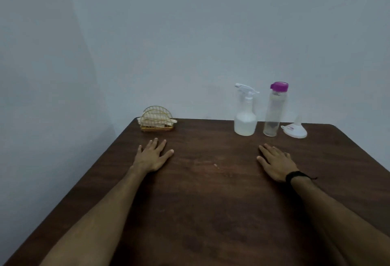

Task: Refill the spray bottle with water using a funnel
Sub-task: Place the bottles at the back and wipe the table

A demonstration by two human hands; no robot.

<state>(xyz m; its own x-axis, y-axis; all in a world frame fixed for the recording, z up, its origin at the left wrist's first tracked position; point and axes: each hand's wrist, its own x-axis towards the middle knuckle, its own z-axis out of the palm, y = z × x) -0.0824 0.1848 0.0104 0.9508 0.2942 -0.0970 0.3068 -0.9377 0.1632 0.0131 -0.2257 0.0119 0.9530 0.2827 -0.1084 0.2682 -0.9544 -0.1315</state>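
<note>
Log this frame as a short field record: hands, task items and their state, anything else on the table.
left hand: flat on table, holds nothing
right hand: flat on table, holds nothing, dark band at wrist
spray bottle: upright, far right, trigger head on, partly filled
water bottle: upright beside it, purple cap on
funnel: wide end down, spout up, rightmost
napkin holder: gold wire, far left
table: dark wood
task stage: not begun

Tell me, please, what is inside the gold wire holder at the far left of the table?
The gold wire holder holds pale folded napkins, which poke out at both ends. How many there are cannot be told, since they overlap.
</note>
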